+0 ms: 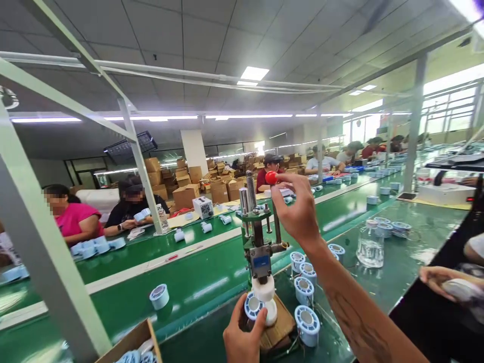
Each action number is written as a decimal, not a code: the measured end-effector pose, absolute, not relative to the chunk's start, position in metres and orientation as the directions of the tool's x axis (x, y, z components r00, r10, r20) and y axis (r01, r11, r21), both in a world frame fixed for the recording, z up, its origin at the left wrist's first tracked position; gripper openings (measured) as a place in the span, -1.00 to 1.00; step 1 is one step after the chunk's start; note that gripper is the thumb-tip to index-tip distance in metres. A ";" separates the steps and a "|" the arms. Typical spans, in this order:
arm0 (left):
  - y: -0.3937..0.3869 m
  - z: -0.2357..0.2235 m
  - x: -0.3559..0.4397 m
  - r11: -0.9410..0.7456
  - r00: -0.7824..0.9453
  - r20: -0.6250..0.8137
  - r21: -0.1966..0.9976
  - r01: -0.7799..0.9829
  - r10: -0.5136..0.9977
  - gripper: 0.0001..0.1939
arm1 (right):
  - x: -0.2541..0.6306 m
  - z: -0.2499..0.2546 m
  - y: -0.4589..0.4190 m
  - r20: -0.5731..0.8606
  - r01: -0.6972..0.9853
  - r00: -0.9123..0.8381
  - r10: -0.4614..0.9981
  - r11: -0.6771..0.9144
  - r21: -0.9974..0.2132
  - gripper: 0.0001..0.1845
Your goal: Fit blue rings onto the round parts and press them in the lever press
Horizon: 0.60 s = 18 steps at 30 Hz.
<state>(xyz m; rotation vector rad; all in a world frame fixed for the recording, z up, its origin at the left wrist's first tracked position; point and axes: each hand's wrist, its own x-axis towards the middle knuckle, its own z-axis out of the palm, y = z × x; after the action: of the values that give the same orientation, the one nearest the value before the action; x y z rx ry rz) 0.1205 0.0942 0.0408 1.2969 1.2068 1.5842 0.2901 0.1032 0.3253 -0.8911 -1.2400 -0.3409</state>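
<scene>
My left hand grips a light blue round plastic housing with a ribbed rim and a grey disc at its centre. The housing is tilted toward me, beside the white lower seat of a green hand press. Directly above that seat is the press's white upper die. At the top of the raised lever, the fingers of my right hand are closed on a red ball knob. Several more blue housings with wires stand to the right of the press.
A green conveyor belt runs beyond the press, carrying a blue housing. A cardboard box of blue parts sits front left. A clear bottle stands on the right bench. Co-workers sit across the belt; another person's hands are at right.
</scene>
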 end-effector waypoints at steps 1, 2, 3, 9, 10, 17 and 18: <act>0.101 0.038 0.126 -0.279 -0.198 0.278 0.960 0.025 0.940 -0.32 | 0.295 0.337 0.119 0.901 0.670 0.357 0.247 0.604 -0.431 -0.66; 0.107 0.037 0.130 -0.286 -0.183 0.291 0.957 0.053 0.939 -0.32 | 0.299 0.345 0.134 0.886 0.665 0.369 0.282 0.586 -0.464 -0.64; 0.112 0.036 0.132 -0.299 -0.165 0.312 0.949 0.099 0.936 -0.33 | 0.302 0.351 0.147 0.872 0.655 0.367 0.324 0.576 -0.490 -0.63; 0.118 0.042 0.135 -0.355 -0.077 0.390 0.891 0.283 0.917 -0.33 | 0.303 0.351 0.172 0.830 0.589 0.336 0.446 0.588 -0.554 -0.62; 0.117 0.042 0.135 -0.359 -0.071 0.393 0.888 0.288 0.917 -0.33 | 0.302 0.350 0.171 0.827 0.583 0.341 0.447 0.590 -0.559 -0.63; 0.111 0.034 0.136 -0.339 -0.113 0.416 0.846 0.411 0.902 -0.35 | 0.302 0.350 0.169 0.811 0.556 0.365 0.457 0.592 -0.584 -0.64; 0.110 0.033 0.135 -0.334 -0.106 0.410 0.845 0.417 0.906 -0.35 | 0.302 0.350 0.169 0.811 0.554 0.365 0.458 0.593 -0.584 -0.65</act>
<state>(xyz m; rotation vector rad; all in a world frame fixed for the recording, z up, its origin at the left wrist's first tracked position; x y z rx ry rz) 0.1352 0.1098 0.0333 1.7215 1.4498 1.4384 0.3020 0.1692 0.3501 -1.0044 -1.2560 -0.0776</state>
